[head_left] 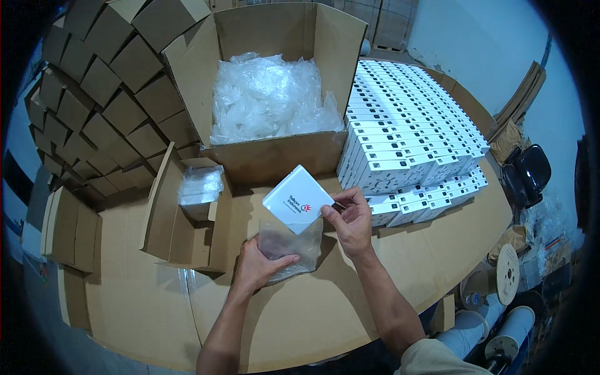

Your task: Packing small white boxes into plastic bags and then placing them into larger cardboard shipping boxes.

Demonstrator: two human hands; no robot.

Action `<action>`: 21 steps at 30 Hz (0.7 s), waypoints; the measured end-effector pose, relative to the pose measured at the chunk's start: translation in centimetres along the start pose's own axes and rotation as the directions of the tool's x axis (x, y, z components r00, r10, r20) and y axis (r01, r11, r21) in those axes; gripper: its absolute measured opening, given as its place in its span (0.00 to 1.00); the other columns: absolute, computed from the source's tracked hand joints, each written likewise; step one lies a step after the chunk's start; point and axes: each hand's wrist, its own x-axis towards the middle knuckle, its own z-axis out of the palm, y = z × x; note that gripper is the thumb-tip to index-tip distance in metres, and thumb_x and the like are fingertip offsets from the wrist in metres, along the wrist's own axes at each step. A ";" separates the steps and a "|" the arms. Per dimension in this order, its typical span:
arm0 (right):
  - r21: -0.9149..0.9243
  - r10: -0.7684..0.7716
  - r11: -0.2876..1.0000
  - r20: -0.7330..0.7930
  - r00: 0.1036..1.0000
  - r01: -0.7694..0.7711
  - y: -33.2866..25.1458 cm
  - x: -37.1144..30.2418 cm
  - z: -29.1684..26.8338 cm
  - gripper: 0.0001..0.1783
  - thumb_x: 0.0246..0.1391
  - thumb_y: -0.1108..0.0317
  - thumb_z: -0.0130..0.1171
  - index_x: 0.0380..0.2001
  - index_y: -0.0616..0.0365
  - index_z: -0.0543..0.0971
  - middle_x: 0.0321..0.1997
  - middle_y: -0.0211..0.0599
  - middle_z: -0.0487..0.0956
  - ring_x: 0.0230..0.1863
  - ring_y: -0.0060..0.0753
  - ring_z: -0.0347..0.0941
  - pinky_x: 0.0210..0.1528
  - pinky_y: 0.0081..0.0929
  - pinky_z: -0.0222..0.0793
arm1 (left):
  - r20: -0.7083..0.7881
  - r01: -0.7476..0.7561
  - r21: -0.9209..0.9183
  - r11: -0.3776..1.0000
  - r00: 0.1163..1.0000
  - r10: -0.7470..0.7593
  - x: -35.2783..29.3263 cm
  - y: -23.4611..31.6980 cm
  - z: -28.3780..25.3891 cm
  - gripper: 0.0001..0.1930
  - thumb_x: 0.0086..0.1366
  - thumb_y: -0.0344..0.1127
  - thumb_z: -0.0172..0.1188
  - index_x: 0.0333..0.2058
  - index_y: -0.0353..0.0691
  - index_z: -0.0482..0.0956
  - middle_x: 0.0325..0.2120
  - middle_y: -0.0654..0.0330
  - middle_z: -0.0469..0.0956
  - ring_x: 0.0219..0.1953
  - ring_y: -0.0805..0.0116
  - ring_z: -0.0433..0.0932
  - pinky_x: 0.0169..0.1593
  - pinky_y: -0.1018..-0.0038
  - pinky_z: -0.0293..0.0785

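Observation:
A flat white square box (pixel 291 199) with a small red mark is pinched at its right corner by my right hand (pixel 351 220). Its lower corner dips into the mouth of a clear plastic bag (pixel 292 250). My left hand (pixel 261 261) grips that bag, thumb across the front and fingers hidden behind it. To the left stands a small open carton (pixel 164 231), with several items wrapped in clear plastic (pixel 201 185) in its far part. Behind my hands, a big open carton (pixel 275 153) holds a heap of clear plastic bags (pixel 269 97).
Rows of stacked white boxes (pixel 400 144) fill the table's right side. Many brown cartons (pixel 119 94) are piled at the far left, and folded cartons (pixel 72 228) stand at the left edge. Cardboard covers the table (pixel 144 312). Spools (pixel 507 273) and a black chair (pixel 528 175) are at the right.

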 end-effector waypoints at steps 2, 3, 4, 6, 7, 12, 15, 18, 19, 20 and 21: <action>-0.025 -0.007 1.000 0.009 1.000 0.007 -0.2 0.0 -0.2 0.14 0.59 0.78 0.64 0.42 0.61 0.69 0.40 0.37 0.79 0.42 0.23 0.78 0.40 0.20 0.73 | 0.001 0.011 -0.007 1.000 1.000 -0.011 0.0 0.2 0.0 0.28 0.45 0.37 0.82 0.43 0.32 0.81 0.38 0.55 0.86 0.41 0.67 0.84 0.49 0.69 0.80; -0.029 0.025 0.999 0.014 1.000 -0.024 -0.3 0.0 -0.3 0.13 0.59 0.78 0.64 0.42 0.61 0.69 0.40 0.37 0.79 0.41 0.23 0.78 0.40 0.19 0.73 | -0.001 0.011 -0.006 1.000 1.000 -0.011 0.0 0.1 0.0 0.28 0.45 0.37 0.82 0.43 0.32 0.81 0.38 0.55 0.86 0.41 0.67 0.84 0.49 0.69 0.80; -0.033 0.056 0.998 0.018 0.998 -0.055 -0.4 0.0 -0.4 0.13 0.60 0.77 0.63 0.42 0.61 0.69 0.39 0.36 0.78 0.40 0.22 0.77 0.40 0.19 0.73 | -0.008 0.020 -0.010 1.000 1.000 -0.020 0.0 0.0 0.0 0.27 0.45 0.37 0.82 0.43 0.32 0.81 0.38 0.55 0.86 0.42 0.67 0.84 0.49 0.69 0.80; -0.026 0.052 0.998 0.018 0.999 -0.051 -0.3 0.0 -0.3 0.13 0.60 0.77 0.63 0.42 0.61 0.69 0.39 0.35 0.78 0.40 0.22 0.76 0.41 0.20 0.73 | -0.014 0.028 -0.015 0.999 0.999 -0.029 0.0 -0.2 0.0 0.27 0.45 0.37 0.82 0.43 0.32 0.81 0.39 0.55 0.86 0.42 0.67 0.84 0.49 0.69 0.80; -0.020 0.047 0.999 0.016 0.999 -0.047 -0.3 0.0 -0.3 0.12 0.60 0.77 0.63 0.42 0.61 0.69 0.39 0.35 0.77 0.39 0.22 0.75 0.42 0.20 0.72 | -0.007 0.021 -0.029 0.999 1.000 -0.021 0.1 -0.2 0.0 0.28 0.45 0.37 0.82 0.44 0.32 0.81 0.39 0.54 0.86 0.42 0.66 0.84 0.50 0.69 0.80; -0.071 0.027 0.997 0.051 0.998 -0.024 -0.3 0.1 -0.3 0.13 0.60 0.78 0.62 0.43 0.62 0.70 0.39 0.34 0.76 0.40 0.22 0.74 0.45 0.22 0.72 | -0.028 -0.007 -0.037 0.999 1.000 0.006 0.3 -1.2 0.2 0.31 0.44 0.38 0.83 0.45 0.30 0.80 0.41 0.52 0.85 0.43 0.65 0.84 0.50 0.68 0.79; -0.082 0.051 0.996 0.077 0.996 -0.044 -0.1 0.0 -0.3 0.13 0.59 0.77 0.62 0.44 0.62 0.70 0.38 0.34 0.76 0.40 0.21 0.74 0.45 0.22 0.72 | -0.024 0.004 -0.095 0.996 1.000 -0.006 0.2 -1.3 0.3 0.33 0.44 0.39 0.83 0.47 0.29 0.80 0.41 0.51 0.85 0.44 0.64 0.84 0.51 0.67 0.79; -0.097 0.092 0.992 0.089 0.992 -0.084 0.2 -0.1 -0.4 0.13 0.59 0.76 0.63 0.44 0.62 0.71 0.38 0.33 0.75 0.40 0.20 0.73 0.44 0.20 0.72 | -0.035 0.007 -0.078 0.997 0.999 -0.010 0.1 -1.2 0.3 0.33 0.44 0.40 0.83 0.46 0.30 0.80 0.41 0.52 0.85 0.44 0.64 0.84 0.51 0.67 0.79; -0.101 0.124 0.988 0.093 0.988 -0.115 0.2 -0.2 -0.4 0.13 0.59 0.76 0.63 0.44 0.62 0.71 0.38 0.33 0.75 0.40 0.19 0.73 0.43 0.20 0.72 | -0.037 0.001 -0.055 0.998 0.999 -0.003 0.0 -1.1 0.3 0.33 0.44 0.40 0.83 0.46 0.30 0.80 0.41 0.52 0.85 0.44 0.65 0.84 0.51 0.67 0.79; -0.103 0.123 0.988 0.092 0.988 -0.113 0.2 -0.2 -0.4 0.13 0.59 0.76 0.63 0.44 0.62 0.71 0.38 0.33 0.75 0.40 0.19 0.73 0.43 0.20 0.72 | -0.038 -0.006 -0.031 0.999 0.999 0.004 0.0 -1.0 0.4 0.32 0.44 0.40 0.83 0.46 0.30 0.80 0.41 0.52 0.85 0.44 0.65 0.83 0.51 0.68 0.79; -0.125 0.135 0.984 0.087 0.987 -0.123 0.3 -0.2 -0.4 0.12 0.60 0.76 0.62 0.44 0.62 0.71 0.38 0.33 0.75 0.40 0.19 0.73 0.42 0.19 0.72 | -0.038 -0.005 -0.031 1.000 0.999 0.004 -0.1 -0.9 0.3 0.32 0.44 0.40 0.83 0.46 0.30 0.80 0.41 0.52 0.85 0.44 0.65 0.83 0.51 0.68 0.79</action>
